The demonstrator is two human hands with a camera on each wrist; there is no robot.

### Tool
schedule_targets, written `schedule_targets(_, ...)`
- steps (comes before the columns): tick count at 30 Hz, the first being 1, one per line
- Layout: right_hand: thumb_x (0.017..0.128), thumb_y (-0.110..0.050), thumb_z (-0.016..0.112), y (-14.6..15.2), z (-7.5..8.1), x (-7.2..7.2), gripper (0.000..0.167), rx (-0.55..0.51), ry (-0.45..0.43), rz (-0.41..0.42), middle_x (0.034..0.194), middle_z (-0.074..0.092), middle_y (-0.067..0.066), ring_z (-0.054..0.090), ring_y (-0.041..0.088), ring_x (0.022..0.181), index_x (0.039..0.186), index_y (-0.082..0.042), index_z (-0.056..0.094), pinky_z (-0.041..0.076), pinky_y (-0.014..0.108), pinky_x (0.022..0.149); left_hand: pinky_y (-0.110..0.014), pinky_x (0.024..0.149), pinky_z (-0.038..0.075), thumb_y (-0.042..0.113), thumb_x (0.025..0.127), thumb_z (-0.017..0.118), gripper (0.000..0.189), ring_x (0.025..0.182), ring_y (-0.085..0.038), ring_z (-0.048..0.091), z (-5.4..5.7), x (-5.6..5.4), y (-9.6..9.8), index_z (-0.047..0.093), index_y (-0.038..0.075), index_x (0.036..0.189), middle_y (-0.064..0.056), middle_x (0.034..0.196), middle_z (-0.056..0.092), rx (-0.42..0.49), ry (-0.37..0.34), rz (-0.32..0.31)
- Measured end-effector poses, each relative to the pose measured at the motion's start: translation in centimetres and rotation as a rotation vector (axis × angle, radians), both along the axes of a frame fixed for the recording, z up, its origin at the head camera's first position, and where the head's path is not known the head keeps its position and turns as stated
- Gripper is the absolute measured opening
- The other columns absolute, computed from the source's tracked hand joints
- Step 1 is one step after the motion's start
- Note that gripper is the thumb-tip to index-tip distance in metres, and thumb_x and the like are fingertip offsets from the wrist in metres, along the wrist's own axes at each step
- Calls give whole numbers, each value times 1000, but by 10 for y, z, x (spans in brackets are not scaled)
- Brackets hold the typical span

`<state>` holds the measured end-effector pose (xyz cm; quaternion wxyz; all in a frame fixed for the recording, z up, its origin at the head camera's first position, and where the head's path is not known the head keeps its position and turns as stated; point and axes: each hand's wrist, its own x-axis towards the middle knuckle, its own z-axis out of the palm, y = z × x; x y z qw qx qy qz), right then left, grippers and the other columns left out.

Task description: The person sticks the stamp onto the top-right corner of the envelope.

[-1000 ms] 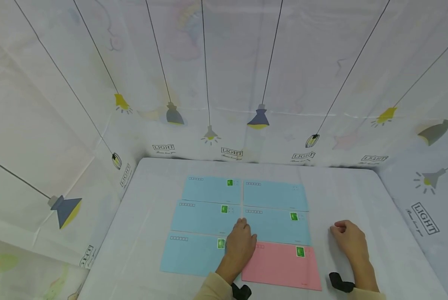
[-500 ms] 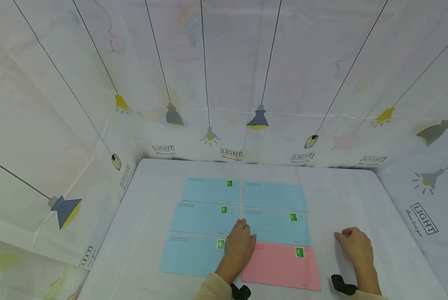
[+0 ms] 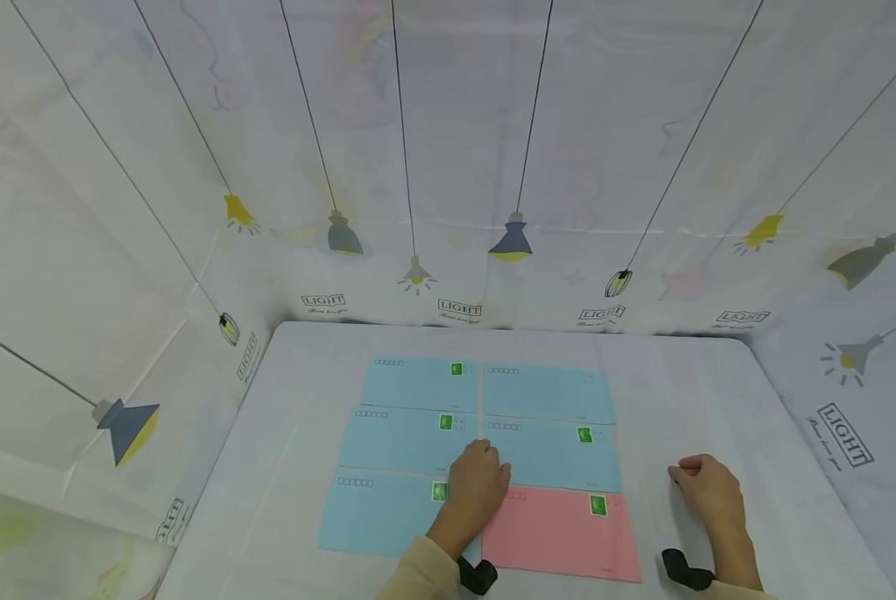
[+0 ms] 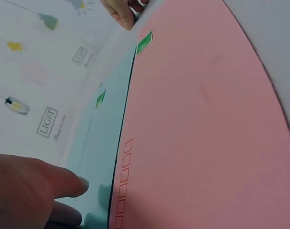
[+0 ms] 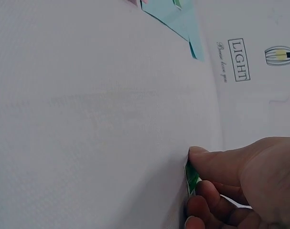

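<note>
In the head view my left hand (image 3: 476,490) lies loosely over the middle of the envelope rows, between a lower-left blue envelope (image 3: 376,517) and a pink envelope (image 3: 563,537). Its thumb and fingers look relaxed and hold nothing. Off to the right of the envelopes, my right hand (image 3: 712,493) is low over the white table. Thumb and fingers there pinch a small green stamp (image 5: 191,177), seen edge-on in the right wrist view. Green stamps sit on the upper right of most envelopes. The top-right blue envelope (image 3: 548,396) shows no green stamp.
Blue and pink envelopes lie flat in two columns on the white table (image 3: 297,383). Cloth printed with hanging lamps (image 3: 511,237) surrounds the table at the back and sides. A black strap (image 3: 686,571) is on the right wrist.
My right hand has shifted slightly right and toward me, then held still, thumb and fingers pinching. My left hand stays in place; the view has tilted slightly.
</note>
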<state>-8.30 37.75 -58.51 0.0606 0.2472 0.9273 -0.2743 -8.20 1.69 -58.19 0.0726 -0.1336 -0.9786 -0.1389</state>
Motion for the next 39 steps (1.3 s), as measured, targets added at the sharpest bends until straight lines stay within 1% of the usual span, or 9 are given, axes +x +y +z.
schedule_targets(5,96,-18,62,1,-1,-1,33,-9,7,10,93,66,23,62,30,81,112,10,59,46,35,60,-32,71,60,34,95,68,32,88,-19,67,3,-4,1,76,4,92,-6,94,69,-20,-61,-8)
schedule_targets(10,95,-18,63,1,-1,0,35,-15,8,-4,98,61,24,59,31,84,115,9,55,44,35,62,-31,64,58,35,95,67,32,77,-19,63,8,-11,2,75,4,87,-5,81,65,-42,-68,-16)
schedule_targets(15,94,-19,64,1,-2,1,43,-41,-8,-38,104,57,24,58,32,86,125,7,48,42,32,59,-29,53,52,30,94,68,29,64,-18,60,13,-26,4,73,6,79,-4,69,60,24,-47,-11)
schedule_targets(20,95,-20,64,2,-4,0,40,-25,-5,-28,104,58,24,58,32,86,123,7,53,41,30,59,-28,57,55,27,97,65,27,66,-17,64,16,-47,7,73,7,81,-4,73,64,57,13,-7)
schedule_targets(23,95,-21,65,3,-4,1,37,-14,12,-15,101,60,23,58,31,86,118,7,57,40,30,59,-27,65,59,28,98,64,26,76,-16,69,15,-59,9,75,6,89,-5,87,70,16,64,5)
schedule_targets(26,94,-21,66,4,-3,1,36,-9,24,-4,97,60,20,57,29,84,116,7,58,39,29,58,-25,74,61,28,99,63,26,91,-14,72,13,-69,13,77,7,97,-4,100,73,-70,122,8)
schedule_targets(30,96,-20,63,6,-2,2,33,-18,22,18,97,63,21,59,29,85,116,6,58,40,29,60,-21,78,59,31,100,61,28,103,-12,68,10,-77,17,78,8,102,-2,106,74,-183,149,7)
schedule_targets(34,99,-18,58,8,1,3,30,-38,13,29,101,66,22,61,30,87,117,7,59,42,29,61,-20,81,58,31,100,61,28,101,-13,65,7,-80,21,77,8,104,-2,103,72,-242,113,2)
schedule_targets(39,100,-17,55,11,4,4,32,-65,-1,30,100,65,21,60,28,87,119,9,59,42,28,62,-21,95,52,29,99,63,23,98,-13,61,2,-82,24,78,12,105,1,98,70,-350,68,-37)
